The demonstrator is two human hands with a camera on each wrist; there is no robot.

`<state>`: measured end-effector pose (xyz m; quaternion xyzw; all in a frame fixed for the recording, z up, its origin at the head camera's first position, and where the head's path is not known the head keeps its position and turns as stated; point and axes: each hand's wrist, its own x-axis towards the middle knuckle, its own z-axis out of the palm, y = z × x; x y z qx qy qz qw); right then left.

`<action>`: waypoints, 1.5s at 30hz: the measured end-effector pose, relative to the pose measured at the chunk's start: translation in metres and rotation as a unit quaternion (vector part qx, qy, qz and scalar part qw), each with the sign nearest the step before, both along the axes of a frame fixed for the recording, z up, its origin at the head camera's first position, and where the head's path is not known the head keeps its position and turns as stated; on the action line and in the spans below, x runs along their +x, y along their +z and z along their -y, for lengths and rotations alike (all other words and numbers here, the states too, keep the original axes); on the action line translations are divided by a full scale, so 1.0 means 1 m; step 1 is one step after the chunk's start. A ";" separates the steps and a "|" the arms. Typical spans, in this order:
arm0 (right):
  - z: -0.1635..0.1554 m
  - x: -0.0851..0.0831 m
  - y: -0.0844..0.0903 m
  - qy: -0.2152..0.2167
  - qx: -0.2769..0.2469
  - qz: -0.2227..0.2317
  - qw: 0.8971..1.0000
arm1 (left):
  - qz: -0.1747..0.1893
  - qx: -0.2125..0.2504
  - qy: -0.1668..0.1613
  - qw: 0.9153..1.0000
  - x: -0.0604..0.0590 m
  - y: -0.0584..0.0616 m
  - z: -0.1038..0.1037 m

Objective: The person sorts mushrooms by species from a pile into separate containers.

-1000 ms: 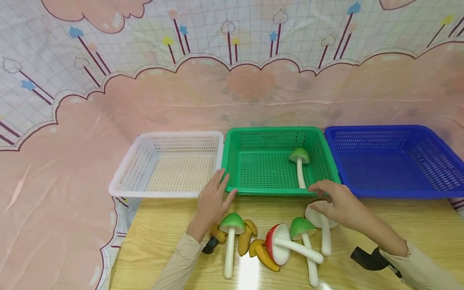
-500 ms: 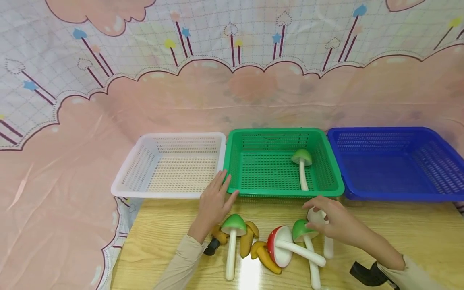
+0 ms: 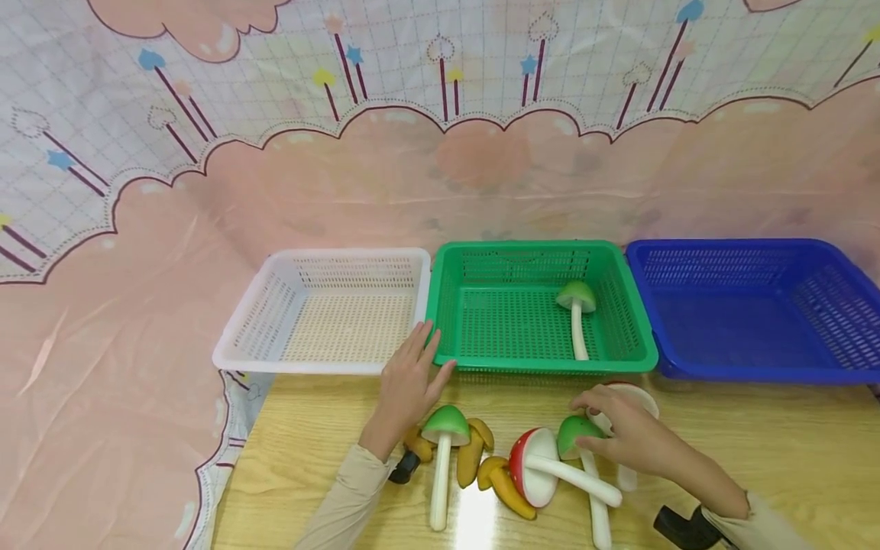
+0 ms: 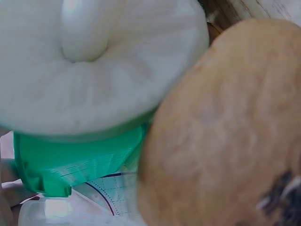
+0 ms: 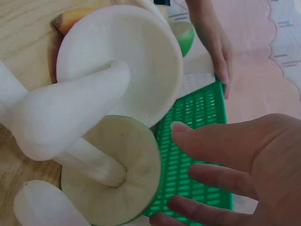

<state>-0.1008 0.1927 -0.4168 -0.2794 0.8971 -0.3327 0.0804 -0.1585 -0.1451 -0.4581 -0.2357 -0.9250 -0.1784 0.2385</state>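
Head view: the left hand lies flat on the wooden table, fingers straight and slightly spread, their tips at the front corner where the white basket meets the green basket; it holds nothing. The right hand reaches over a cluster of toy mushrooms, fingers loosely extended and a little apart, fingertips touching the cap of a green mushroom that lies on the table just in front of the green basket. Whether the fingers also press the white mushroom partly hidden behind the hand cannot be told. A red mushroom lies on its side just left of the green one, its stem crossing toward it. Further left are a second green mushroom and several toy bananas. Another green mushroom lies inside the green basket. A blue basket stands to the right. Right wrist view: the fingers are open above the mushroom undersides.
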 end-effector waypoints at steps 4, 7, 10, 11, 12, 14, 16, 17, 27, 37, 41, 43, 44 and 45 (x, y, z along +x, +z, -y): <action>0.000 0.000 -0.006 -0.005 -0.011 0.012 1.000 | -0.005 0.003 0.000 1.000 0.000 0.000 0.000; 0.001 0.000 -0.013 -0.001 -0.024 0.023 0.999 | -0.007 0.001 0.002 1.000 0.001 0.000 0.001; 0.002 0.001 -0.018 -0.004 -0.032 0.034 0.999 | -0.007 0.001 0.002 1.000 0.001 -0.001 0.001; 0.003 0.001 -0.020 -0.006 -0.032 0.034 0.999 | -0.007 0.000 0.003 1.000 0.000 -0.001 0.001; 0.003 0.002 -0.021 -0.007 -0.031 0.031 0.999 | -0.005 0.000 0.002 1.000 0.000 -0.002 0.001; 0.004 0.002 -0.023 -0.004 -0.033 0.040 0.999 | -0.001 0.000 0.003 1.000 0.000 -0.002 0.000; 0.006 0.001 -0.027 0.002 -0.032 0.048 0.998 | 0.000 0.000 0.004 1.000 0.000 -0.003 0.001; 0.006 0.000 -0.028 0.006 -0.031 0.057 0.998 | 0.000 0.001 0.004 1.000 0.000 -0.003 0.001; 0.004 -0.002 -0.029 0.001 -0.035 0.058 0.998 | -0.018 0.003 -0.004 1.000 -0.001 -0.005 0.000; 0.002 -0.001 0.010 -0.052 -0.038 -0.008 0.998 | -0.010 0.004 0.000 1.000 0.000 -0.002 -0.001; -0.001 -0.003 0.025 -0.062 -0.047 -0.020 0.997 | -0.014 0.004 -0.001 1.000 0.000 -0.002 0.000; -0.002 -0.004 0.031 -0.063 -0.049 -0.039 0.996 | -0.011 0.005 -0.003 1.000 0.000 -0.001 -0.001; -0.003 -0.005 0.034 -0.062 -0.052 -0.046 0.996 | -0.010 0.005 -0.003 1.000 0.000 -0.001 -0.001; -0.004 -0.006 0.037 -0.061 -0.055 -0.056 0.995 | -0.010 0.005 -0.003 1.000 0.000 -0.001 0.000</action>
